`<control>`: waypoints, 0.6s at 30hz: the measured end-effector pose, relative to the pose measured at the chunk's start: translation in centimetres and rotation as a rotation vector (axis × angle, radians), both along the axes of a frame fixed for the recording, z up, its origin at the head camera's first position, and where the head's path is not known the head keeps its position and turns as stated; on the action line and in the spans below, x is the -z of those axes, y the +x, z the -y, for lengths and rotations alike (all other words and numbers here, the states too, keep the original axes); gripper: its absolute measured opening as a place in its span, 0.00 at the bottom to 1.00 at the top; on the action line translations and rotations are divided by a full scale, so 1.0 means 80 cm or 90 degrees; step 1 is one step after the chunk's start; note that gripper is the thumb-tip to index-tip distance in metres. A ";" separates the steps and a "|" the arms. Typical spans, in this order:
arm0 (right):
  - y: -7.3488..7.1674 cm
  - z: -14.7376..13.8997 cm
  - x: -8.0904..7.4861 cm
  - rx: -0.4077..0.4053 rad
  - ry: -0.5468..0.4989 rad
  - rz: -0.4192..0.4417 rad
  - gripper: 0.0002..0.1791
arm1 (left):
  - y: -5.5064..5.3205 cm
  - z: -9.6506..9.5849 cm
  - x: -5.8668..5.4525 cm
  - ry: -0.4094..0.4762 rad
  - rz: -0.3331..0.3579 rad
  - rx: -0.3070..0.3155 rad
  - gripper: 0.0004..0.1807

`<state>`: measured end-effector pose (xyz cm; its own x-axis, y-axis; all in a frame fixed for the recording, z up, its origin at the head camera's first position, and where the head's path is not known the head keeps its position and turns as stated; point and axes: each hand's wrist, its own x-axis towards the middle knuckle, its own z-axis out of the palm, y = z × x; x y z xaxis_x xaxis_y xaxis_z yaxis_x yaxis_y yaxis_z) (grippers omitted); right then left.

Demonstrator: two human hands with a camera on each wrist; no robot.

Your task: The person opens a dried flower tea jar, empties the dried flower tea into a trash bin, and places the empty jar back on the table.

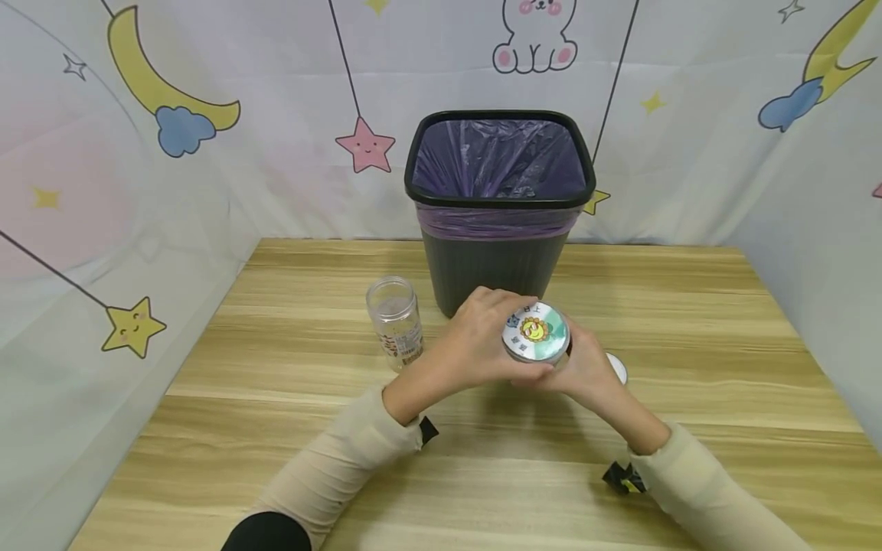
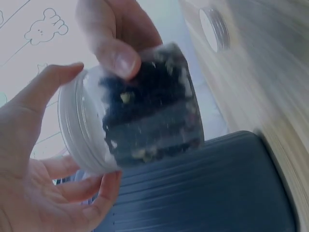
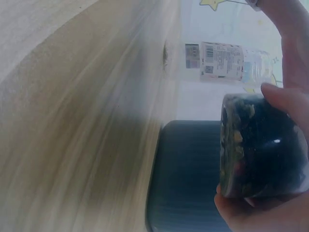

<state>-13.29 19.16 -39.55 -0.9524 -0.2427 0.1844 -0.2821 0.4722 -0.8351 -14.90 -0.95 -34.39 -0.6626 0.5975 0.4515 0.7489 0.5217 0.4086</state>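
A clear plastic jar [image 2: 147,104] with dark, mixed contents is held above the table, in front of the bin. On its lid [image 1: 535,331] is a smiling sun sticker. My left hand [image 1: 482,337] curls round the lid, thumb on one side and fingers on the other. The jar's body is gripped by my right hand [image 1: 584,366], its thumb pressing the side in the left wrist view. Most of the body is hidden from the head view by the lid and hands.
A dark bin [image 1: 492,264] with a purple liner stands at the back of the wooden table [image 1: 276,428]. Left of it is a clear, open-topped jar [image 1: 396,321] with a printed label. A round white lid [image 1: 618,368] lies beyond my right wrist.
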 end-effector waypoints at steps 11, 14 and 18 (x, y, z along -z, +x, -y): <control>-0.001 -0.005 0.003 -0.048 -0.005 -0.004 0.50 | 0.003 0.008 -0.014 -0.047 0.111 0.062 0.46; -0.002 -0.008 0.002 -0.072 0.000 0.016 0.51 | 0.000 0.012 -0.018 -0.066 0.130 0.088 0.45; -0.002 -0.010 0.001 -0.097 0.005 0.037 0.52 | -0.002 0.013 -0.017 -0.074 0.125 0.095 0.45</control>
<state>-13.42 19.92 -39.59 -0.9135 -0.3864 0.1271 -0.3017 0.4343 -0.8488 -15.02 -2.02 -32.99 -0.6315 0.7356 0.2451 0.7331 0.4634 0.4979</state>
